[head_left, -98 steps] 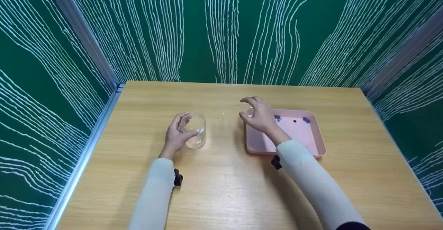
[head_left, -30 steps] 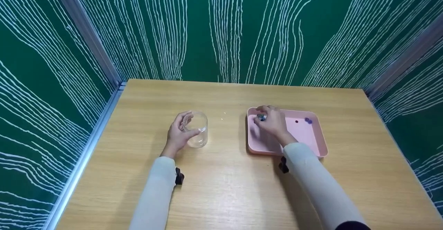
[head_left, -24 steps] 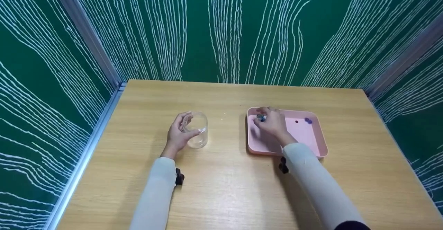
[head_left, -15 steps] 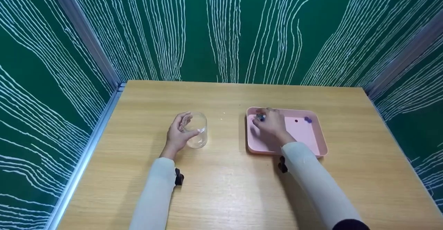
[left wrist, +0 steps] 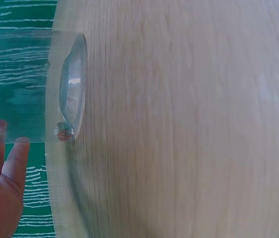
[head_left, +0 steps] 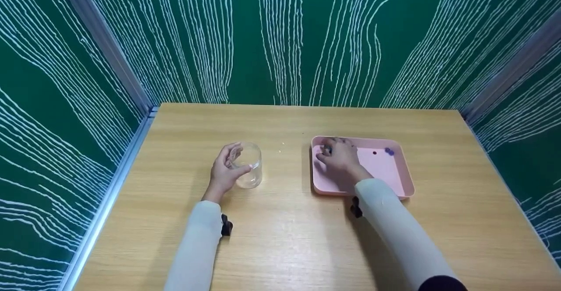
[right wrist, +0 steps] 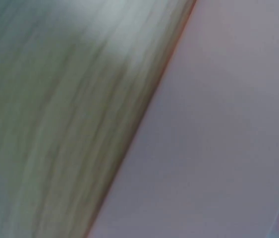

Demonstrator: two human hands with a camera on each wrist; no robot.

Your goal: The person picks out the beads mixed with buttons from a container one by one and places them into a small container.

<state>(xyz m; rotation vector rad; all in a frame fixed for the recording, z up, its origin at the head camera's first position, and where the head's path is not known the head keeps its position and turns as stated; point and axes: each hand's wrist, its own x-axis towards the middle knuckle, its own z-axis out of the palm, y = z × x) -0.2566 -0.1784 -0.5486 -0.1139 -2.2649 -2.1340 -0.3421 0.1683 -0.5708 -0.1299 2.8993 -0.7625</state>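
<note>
My left hand (head_left: 223, 173) holds a clear, round jar (head_left: 253, 178) upright on the table, fingers behind it and thumb across the front. In the left wrist view a small glass marble (left wrist: 63, 132) with an orange tint shows at the jar's base. My right hand (head_left: 344, 157) reaches into the left back part of a pink tray (head_left: 388, 177), its fingers and thumb curled around dark marbles (head_left: 329, 150) that are mostly hidden. Several purple marbles (head_left: 389, 151) and one dark red marble (head_left: 374, 153) lie near the tray's back wall. The right wrist view shows mainly the tray's wall.
The wooden table (head_left: 280, 238) carries the jar on the left and the tray on the right. Tiny bright specks (head_left: 281, 147) lie or reflect between them. Green walls with white wavy lines (head_left: 280, 41) stand at the back and both sides.
The right hand has come down from above the tray's left edge into the tray. Its fingers have closed around the marbles, which are now less visible. The left hand and jar stay put.
</note>
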